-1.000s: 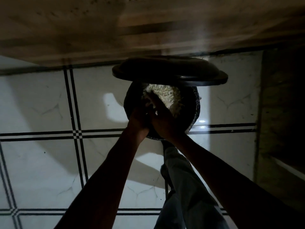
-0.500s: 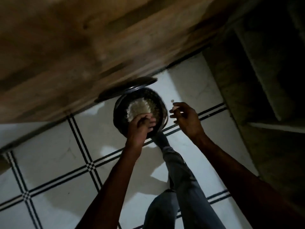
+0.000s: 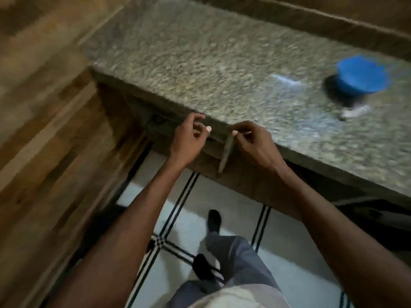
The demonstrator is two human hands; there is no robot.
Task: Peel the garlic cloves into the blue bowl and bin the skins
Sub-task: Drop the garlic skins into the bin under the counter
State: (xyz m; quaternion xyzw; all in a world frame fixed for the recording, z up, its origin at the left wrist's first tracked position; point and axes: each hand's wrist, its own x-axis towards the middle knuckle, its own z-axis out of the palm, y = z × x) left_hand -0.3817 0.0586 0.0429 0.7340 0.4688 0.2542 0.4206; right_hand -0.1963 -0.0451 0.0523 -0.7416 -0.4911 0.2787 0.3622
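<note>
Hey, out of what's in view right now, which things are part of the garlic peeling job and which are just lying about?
Part of the job:
- blue bowl on the granite counter
- left hand and right hand, both loosely curled

Lying about:
- pale blurred item beside the bowl, too smeared to identify
- cabinet handle below the counter edge
</note>
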